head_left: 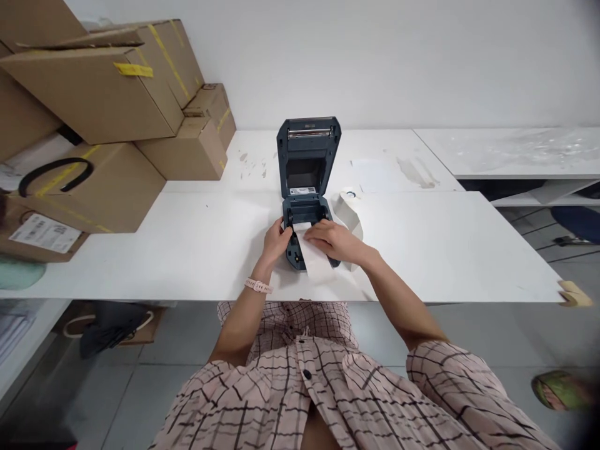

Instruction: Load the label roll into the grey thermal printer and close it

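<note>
A dark label printer (307, 156) stands on the white table with its lid raised, showing a roller bar inside the lid. White label paper (312, 256) lies in its open bay and hangs out over the front edge. My left hand (277, 242) grips the printer's left side, thumb on top of the rim. My right hand (335, 240) reaches over the right rim, its fingers together and bent on the label paper; what its fingertips press on is partly hidden. Behind my right wrist, a loose curl of white paper (349, 215) lies beside the printer.
Cardboard boxes (107, 94) with yellow tape are stacked at the left, a black curved strap (56, 169) among them. The white table (422, 250) ends close to my body. On the right is a shelf unit (539, 150); a green shoe (557, 389) shows on the floor.
</note>
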A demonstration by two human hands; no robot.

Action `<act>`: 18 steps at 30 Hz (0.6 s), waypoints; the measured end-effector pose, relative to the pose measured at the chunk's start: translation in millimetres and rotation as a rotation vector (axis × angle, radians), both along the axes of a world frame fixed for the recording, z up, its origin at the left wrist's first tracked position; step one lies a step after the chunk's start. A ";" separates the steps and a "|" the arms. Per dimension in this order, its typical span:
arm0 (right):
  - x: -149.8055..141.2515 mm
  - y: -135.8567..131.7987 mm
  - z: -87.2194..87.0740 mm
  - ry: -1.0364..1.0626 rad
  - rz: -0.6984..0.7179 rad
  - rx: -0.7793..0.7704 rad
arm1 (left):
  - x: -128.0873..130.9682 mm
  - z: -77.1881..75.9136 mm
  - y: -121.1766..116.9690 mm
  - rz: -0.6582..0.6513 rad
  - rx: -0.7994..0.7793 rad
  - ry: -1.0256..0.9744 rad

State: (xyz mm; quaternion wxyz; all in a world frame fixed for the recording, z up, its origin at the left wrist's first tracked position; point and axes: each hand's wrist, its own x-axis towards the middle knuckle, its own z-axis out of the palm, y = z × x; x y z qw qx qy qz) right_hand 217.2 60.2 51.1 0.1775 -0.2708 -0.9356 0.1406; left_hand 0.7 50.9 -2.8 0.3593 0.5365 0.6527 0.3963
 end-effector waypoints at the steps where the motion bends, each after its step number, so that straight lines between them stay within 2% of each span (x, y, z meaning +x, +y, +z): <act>1: 5.0 -12.6 -2.1 0.022 -0.006 -0.002 | 0.2 0.2 -0.9 0.001 -0.003 -0.013; 4: 14.2 -44.7 -11.2 0.044 -0.072 0.019 | 0.4 0.4 -3.0 -0.006 0.003 -0.054; 7: 14.5 -62.0 -21.1 0.066 -0.143 0.040 | 0.3 -0.2 -3.9 0.003 0.003 -0.080; 18: 3.3 -72.1 -40.6 0.197 -0.243 0.097 | 2.1 2.1 -4.7 0.053 -0.024 -0.119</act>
